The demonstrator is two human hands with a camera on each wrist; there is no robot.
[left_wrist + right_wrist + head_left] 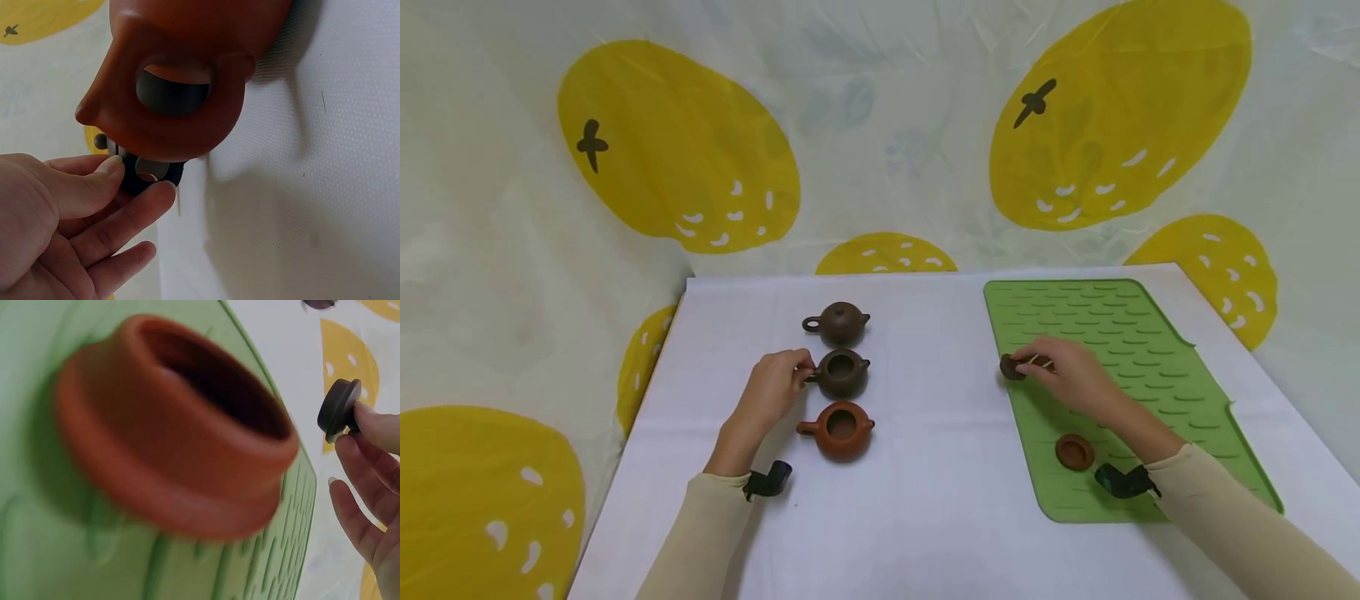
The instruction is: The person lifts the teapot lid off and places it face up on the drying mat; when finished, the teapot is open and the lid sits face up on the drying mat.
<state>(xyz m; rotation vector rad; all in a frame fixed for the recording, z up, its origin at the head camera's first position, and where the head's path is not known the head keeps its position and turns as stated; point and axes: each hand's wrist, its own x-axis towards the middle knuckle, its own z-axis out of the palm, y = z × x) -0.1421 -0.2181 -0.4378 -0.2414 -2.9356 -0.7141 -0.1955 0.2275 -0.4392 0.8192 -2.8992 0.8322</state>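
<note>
While the left hand (772, 385) pinches the handle of the middle teapot (842, 373), its thumb and forefinger closed on that dark loop, the right hand (1070, 372) holds a dark brown lid (1011, 367) by its knob at the left edge of the green silicone mat (1150, 333). Three small clay teapots stand in a column on the white bench (925, 517): a dark brown one with its lid on (839, 322) farthest away, the open dark brown one in the middle, and an open orange-red teapot (841, 430) nearest the person, all with handles pointing left and spouts right. In the left wrist view the orange-red pot's handle (181, 94) fills the frame, and behind it the fingers (131, 209) are clamped on the darker handle (150, 175) of the middle pot. The right wrist view shows the dark lid (338, 409) tilted on edge, gripped between thumb and fingertips (375, 425), with the remaining fingers loosely curled below it; whether it touches the mat cannot be told. An orange-red lid (1074, 452) lies upside down on the mat, nearer the person than the held lid and apart from it, its hollow underside facing up. Both forearms wear cream sleeves with a black camera strapped at each wrist. A pale cloth with large yellow fruit shapes (677, 150) hangs behind the bench.
</note>
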